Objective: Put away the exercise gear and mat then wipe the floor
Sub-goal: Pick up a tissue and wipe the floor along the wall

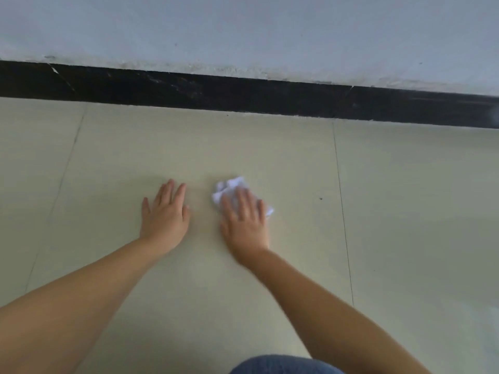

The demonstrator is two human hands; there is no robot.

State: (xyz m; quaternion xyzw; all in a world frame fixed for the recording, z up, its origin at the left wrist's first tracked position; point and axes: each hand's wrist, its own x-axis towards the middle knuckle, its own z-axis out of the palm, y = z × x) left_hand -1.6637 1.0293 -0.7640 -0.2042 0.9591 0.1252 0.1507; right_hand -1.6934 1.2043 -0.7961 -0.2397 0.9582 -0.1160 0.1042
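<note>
Pressing white cloth (pixel 229 188) under right hand (pixel 244 220), left hand (pixel 166 214) flat beside it on floor (pixel 391 211)

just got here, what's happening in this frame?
A person is wiping the floor by hand. The right hand presses flat on a crumpled white cloth against the beige tiled floor, fingers spread over it. The left hand rests flat on the tile beside it, apart from the cloth, apparently bracing. They are working near the black baseboard under the wall. No exercise gear or mat is in view. A small dark speck lies on the tile to the right of the cloth.
</note>
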